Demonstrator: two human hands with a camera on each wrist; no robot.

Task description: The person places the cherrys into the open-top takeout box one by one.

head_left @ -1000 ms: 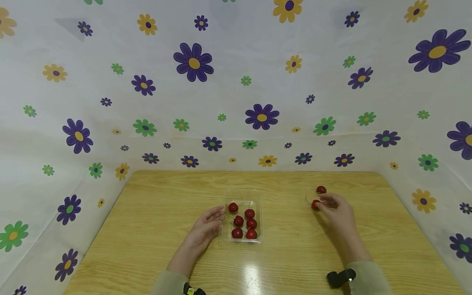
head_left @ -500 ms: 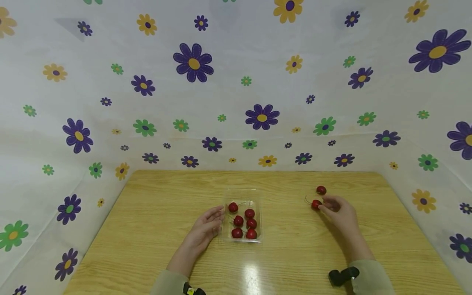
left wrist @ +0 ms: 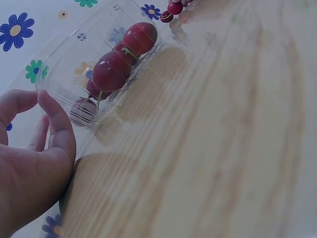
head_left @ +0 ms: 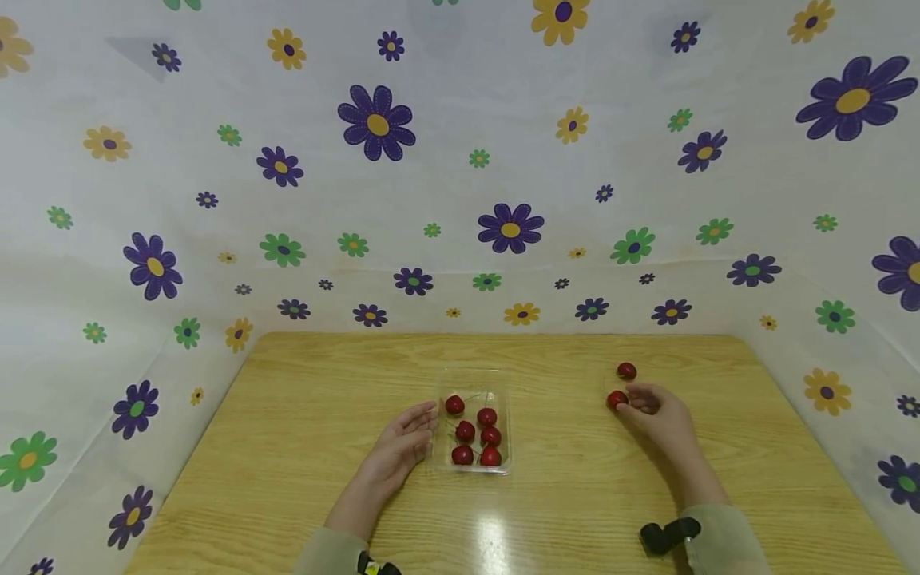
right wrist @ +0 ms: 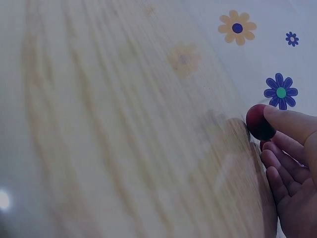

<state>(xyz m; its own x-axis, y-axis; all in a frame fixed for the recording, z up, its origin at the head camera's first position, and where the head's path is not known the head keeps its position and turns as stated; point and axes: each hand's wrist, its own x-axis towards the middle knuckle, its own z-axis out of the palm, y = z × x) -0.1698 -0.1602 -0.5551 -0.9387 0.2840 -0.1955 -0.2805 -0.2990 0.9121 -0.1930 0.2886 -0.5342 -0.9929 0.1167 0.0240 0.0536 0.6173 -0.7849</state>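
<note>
A clear plastic box [head_left: 470,382] stands mid-table with several red cherries [head_left: 465,432] inside, some with visible stems. My left hand [head_left: 398,447] rests against the box's left side, fingers fairly straight and thumb apart from them. In the left wrist view, the thumb and a finger [left wrist: 54,119] meet the box's rim. To the right, my right hand [head_left: 664,419] pinches a cherry [head_left: 616,400] between thumb and fingers, at or just above the table. The right wrist view has the thumb on top of this cherry [right wrist: 260,121]. Another cherry [head_left: 627,370] lies just beyond it.
The wooden table [head_left: 345,367] has rounded far corners. A white flower-patterned cloth [head_left: 446,184] rises behind it and along both sides. Dark straps with small devices [head_left: 668,537] sit on both wrists.
My right hand stays near the same spot, shifting slightly. The pinched cherry has turned, and its stem, which pointed left before, is now barely visible. The left hand and box hold still.
</note>
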